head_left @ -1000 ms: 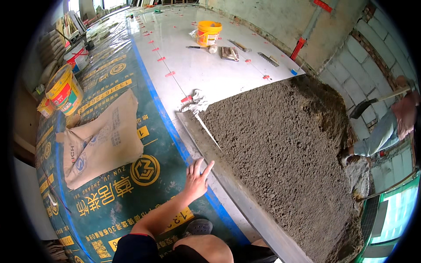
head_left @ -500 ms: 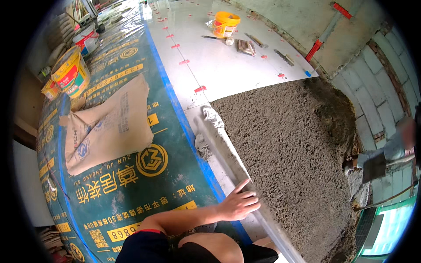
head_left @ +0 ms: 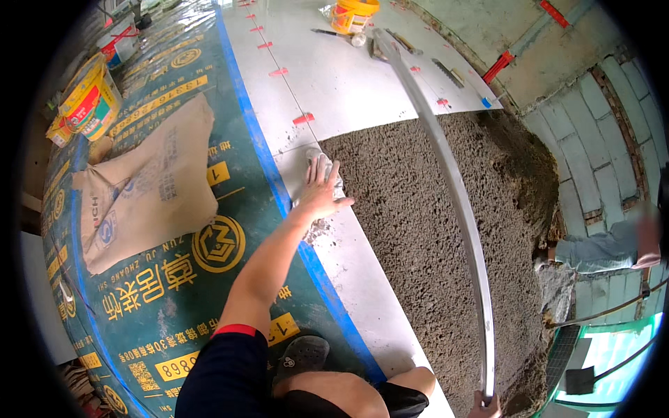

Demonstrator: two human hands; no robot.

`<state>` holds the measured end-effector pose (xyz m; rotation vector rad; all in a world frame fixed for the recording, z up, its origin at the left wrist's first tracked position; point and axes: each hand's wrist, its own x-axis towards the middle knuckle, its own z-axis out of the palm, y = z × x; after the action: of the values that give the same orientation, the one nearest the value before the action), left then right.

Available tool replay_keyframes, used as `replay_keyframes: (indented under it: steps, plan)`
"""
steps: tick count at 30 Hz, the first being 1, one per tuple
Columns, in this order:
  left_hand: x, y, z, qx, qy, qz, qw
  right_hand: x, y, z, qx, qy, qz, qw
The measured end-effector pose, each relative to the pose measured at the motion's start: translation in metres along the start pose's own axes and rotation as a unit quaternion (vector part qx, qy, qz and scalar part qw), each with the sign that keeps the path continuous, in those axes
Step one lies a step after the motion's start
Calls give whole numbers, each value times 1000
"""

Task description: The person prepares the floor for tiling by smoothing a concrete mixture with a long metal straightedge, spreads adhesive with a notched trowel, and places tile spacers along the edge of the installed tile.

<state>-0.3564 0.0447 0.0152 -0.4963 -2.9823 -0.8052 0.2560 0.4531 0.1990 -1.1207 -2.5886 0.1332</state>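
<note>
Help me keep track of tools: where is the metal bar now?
In the head view, the metal bar is right of centre, over the grey mortar, its near end in the right hand, its far end appearing near the yellow bucket.

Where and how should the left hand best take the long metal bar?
Probably around its middle, coming from the left: the bar looks long and slim, narrow enough to wrap; the right hand holds its near end, and the left hand is on that side.

Left fingers (head_left: pixel 322 167) cover a rag (head_left: pixel 314 152) (whitish); right fingers (head_left: pixel 495 406) hold a bar (head_left: pixel 461 198).
</note>
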Motion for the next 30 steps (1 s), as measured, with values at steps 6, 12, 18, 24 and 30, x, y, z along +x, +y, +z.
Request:
replay_keyframes:
  steps: [6,12,18,24,30]
  plan:
    - [-49,-41,81,26,1,37,999,-28,-6,13,26,-25,44,998]
    - [-112,95,139,-26,17,33,999,-6,-75,22,-15,-55,4,998]
    - [-110,113,72,-344,241,-33,907,17,-134,5,-75,-88,-2,993]
    - [-10,-99,-29,-126,404,-102,900,29,-158,-13,-28,-69,-44,996]
    - [53,-216,-14,167,61,-179,968,79,-179,-29,-114,-130,104,979]
